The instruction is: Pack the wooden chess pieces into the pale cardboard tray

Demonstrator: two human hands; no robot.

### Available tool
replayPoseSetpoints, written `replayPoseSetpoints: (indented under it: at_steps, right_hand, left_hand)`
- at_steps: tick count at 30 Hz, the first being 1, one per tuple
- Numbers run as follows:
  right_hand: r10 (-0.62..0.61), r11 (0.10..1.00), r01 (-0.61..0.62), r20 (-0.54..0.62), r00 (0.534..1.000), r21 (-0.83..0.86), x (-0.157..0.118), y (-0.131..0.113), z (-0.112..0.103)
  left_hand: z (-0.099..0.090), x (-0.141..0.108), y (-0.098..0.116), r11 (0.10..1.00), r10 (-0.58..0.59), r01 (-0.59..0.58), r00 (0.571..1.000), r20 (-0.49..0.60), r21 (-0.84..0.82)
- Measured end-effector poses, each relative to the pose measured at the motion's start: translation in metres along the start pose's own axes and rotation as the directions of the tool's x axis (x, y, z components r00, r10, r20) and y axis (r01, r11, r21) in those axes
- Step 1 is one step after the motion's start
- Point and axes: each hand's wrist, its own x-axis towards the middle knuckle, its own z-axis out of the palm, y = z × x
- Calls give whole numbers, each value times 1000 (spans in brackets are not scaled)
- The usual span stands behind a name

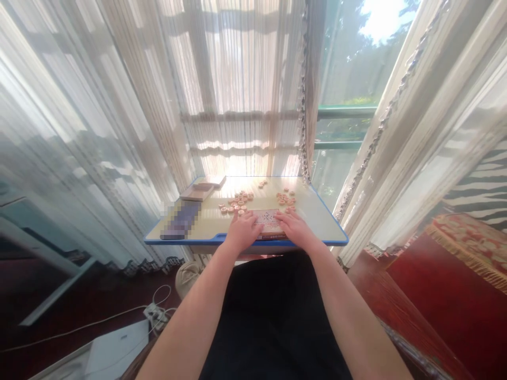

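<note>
1. At the near edge of the pale, blue-rimmed table (325,219), centred before the person, lies a flat, rectangular, pinkish-brown box-like board (268,222) with a dark printed pattern.
2. Hands: apart, one at each side of the board. Left hand (242,230) has its fingers over the left side; right hand (296,230) has its fingers over the right side. Firm grip or mere resting contact: cannot tell.
3. Just beyond and beside the board: round, light-wood discs in two loose groups, the larger left group (241,202) and a smaller right group (285,199). A few far discs (262,184) lie apart, towards the curtain.
4. State of progress, as judged: discs are out on the table, roughly clustered, with no orderly rows. Suggests an early or interim stage. Whether the board is hollow, or holds anything, cannot be told; markings on the discs too small to read.
5. Farther left: shallow, light-brown wooden pieces (197,193), untouched by either hand. Nearer, a dark bluish, flat item (182,219), blurred; identity undetermined.
</note>
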Motion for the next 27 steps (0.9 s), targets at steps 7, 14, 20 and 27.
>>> replayPoseSetpoints:
  at_steps: [7,14,20,27]
  right_hand:
    - [100,995,-100,-35,994,13,-34,-10,-5]
    - [255,957,-258,-38,966,-130,-64,-3,-35]
    - [312,898,-309,-41,949,-313,-80,13,-59]
    - [341,837,-297,12,940,-460,-59,52,-71]
  left_hand:
    - [2,-8,17,999,-10,13,998,61,-50]
    - [10,0,64,992,125,-126,991,55,17]
    - [26,22,116,986,159,-160,987,28,49]
    - [52,67,148,988,130,-132,991,26,85]
